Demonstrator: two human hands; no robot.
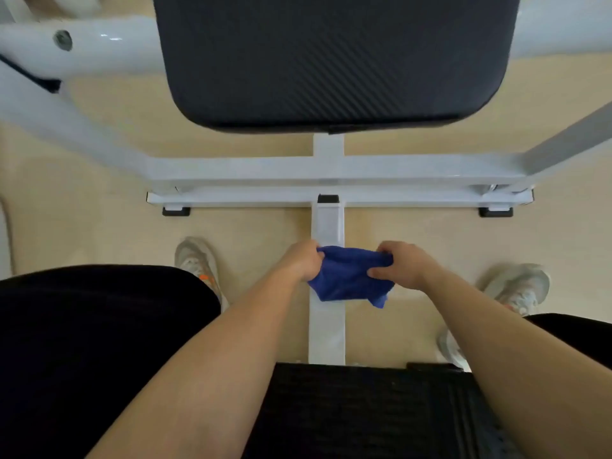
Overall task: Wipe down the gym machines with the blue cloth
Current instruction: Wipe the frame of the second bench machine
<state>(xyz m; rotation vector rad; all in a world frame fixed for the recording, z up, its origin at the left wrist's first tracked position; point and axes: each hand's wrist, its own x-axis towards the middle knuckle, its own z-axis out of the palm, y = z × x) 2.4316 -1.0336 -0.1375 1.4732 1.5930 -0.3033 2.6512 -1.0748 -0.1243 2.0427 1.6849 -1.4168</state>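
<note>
The blue cloth (351,276) is bunched up and stretched between both hands, low in the middle of the view. The left hand (303,261) holds its left edge, fingers curled in over the fabric, so that grip is clamped on the cloth. The right hand (402,265) pinches the right edge between thumb and curled fingers, and its grip is clamped on the cloth as well. The fabric sags between the two grips, and one loose corner hangs down at the lower right, below the right hand.

The cloth sits directly over the white centre bar (327,326) of the gym machine (231,173), which runs from the black seat (364,409) at the bottom edge to the white crossbar (397,170). Whether the cloth touches the bar cannot be told from this angle.

Beyond the crossbar a large black pad (331,61) with a ribbed texture fills the top of the view. White tubes of the frame slant away on either side of it.

A pale trainer (195,260) with an orange mark stands on the beige floor (99,193) left of the bar. Another trainer (516,286) stands well to the right. Both forearms are bare.
</note>
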